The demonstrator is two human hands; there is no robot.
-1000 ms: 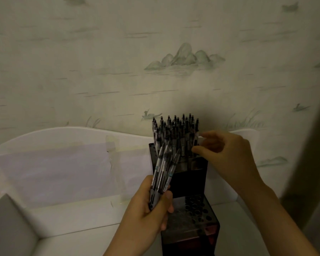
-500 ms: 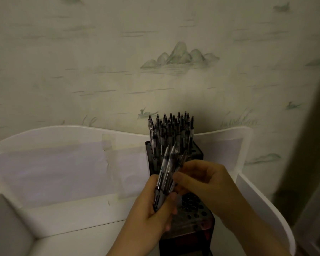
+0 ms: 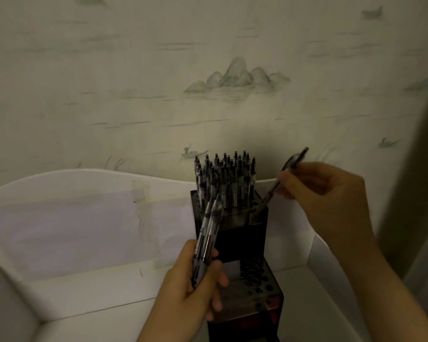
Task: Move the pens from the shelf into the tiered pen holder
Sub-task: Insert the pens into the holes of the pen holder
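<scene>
A dark tiered pen holder (image 3: 242,239) stands on the white shelf, its upper tier packed with several upright pens (image 3: 225,180). The lower tier (image 3: 255,277) shows open holes. My left hand (image 3: 195,290) grips a bundle of pens (image 3: 206,239) in front of the holder, tips pointing up. My right hand (image 3: 324,193) pinches a single pen (image 3: 282,178), tilted, with its lower end at the right edge of the upper tier.
The white shelf (image 3: 89,290) has a curved back panel (image 3: 72,183) with taped paper, a side wall at the right (image 3: 331,257) and a divider at the lower left (image 3: 8,304). Patterned wallpaper rises behind. A dark vertical edge runs down the far right.
My right hand took one pen from the bundle in my left hand and carried it up and right to the upper tier's right edge. The left hand stayed put.
</scene>
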